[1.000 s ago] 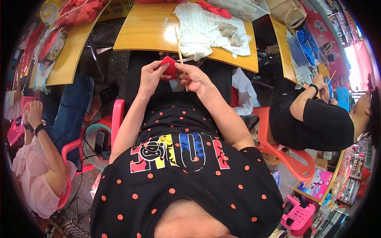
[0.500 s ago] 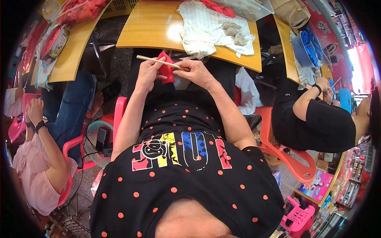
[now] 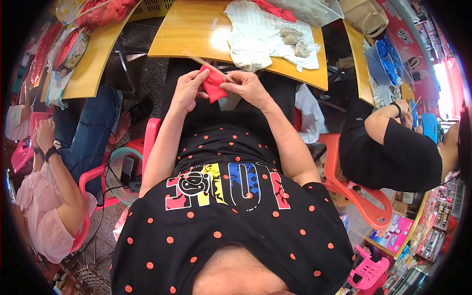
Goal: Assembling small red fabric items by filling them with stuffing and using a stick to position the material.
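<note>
Slim wooden stick [image 3: 210, 67] tilted steeper; red cloth [image 3: 215, 88] pinched.

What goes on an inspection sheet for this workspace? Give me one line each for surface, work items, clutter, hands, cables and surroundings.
Surface: wooden table beyond the hands, with a patch of glare.
Work items: red cloth-like piece and thin wooden stick, held off the table.
Clutter: white cloth on the table, small greyish bundles on it; red fabric and clear bin at the far edge.
Hands: left hand pinches the red piece; right hand grips the stick's lower end, close to the red piece.
Cables: dark cable by the green basket at left; where it leads cannot be told.
Surroundings: seated co-worker in pink at left, another in black at right; coral chair.
</note>
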Available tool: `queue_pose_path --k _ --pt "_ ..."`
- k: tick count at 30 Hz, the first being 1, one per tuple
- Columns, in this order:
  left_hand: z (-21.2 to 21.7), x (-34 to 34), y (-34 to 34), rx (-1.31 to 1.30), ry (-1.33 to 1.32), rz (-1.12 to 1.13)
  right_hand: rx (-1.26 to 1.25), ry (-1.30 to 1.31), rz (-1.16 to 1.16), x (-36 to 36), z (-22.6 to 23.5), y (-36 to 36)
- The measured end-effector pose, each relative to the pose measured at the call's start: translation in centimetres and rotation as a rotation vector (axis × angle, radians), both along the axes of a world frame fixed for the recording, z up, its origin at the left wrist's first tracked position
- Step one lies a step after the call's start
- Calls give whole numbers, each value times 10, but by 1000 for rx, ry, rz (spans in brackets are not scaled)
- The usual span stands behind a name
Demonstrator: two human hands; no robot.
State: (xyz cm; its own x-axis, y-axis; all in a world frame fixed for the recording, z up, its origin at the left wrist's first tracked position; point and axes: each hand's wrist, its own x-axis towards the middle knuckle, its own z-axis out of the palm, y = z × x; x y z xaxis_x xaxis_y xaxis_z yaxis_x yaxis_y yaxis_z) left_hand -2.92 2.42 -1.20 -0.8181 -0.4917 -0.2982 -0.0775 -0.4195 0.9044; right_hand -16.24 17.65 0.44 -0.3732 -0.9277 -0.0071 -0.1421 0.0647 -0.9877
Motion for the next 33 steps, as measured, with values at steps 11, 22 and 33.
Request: queue_pose_path --k 11,22,33 --pt "16 -2 15 129 35 -39 93 -537 -110 5 0 -3" --pt "14 0 7 185 -99 -119 30 -913 -276 5 -4 -4" --pt "8 6 1 -14 -128 -282 38 -673 -387 2 -4 -4"
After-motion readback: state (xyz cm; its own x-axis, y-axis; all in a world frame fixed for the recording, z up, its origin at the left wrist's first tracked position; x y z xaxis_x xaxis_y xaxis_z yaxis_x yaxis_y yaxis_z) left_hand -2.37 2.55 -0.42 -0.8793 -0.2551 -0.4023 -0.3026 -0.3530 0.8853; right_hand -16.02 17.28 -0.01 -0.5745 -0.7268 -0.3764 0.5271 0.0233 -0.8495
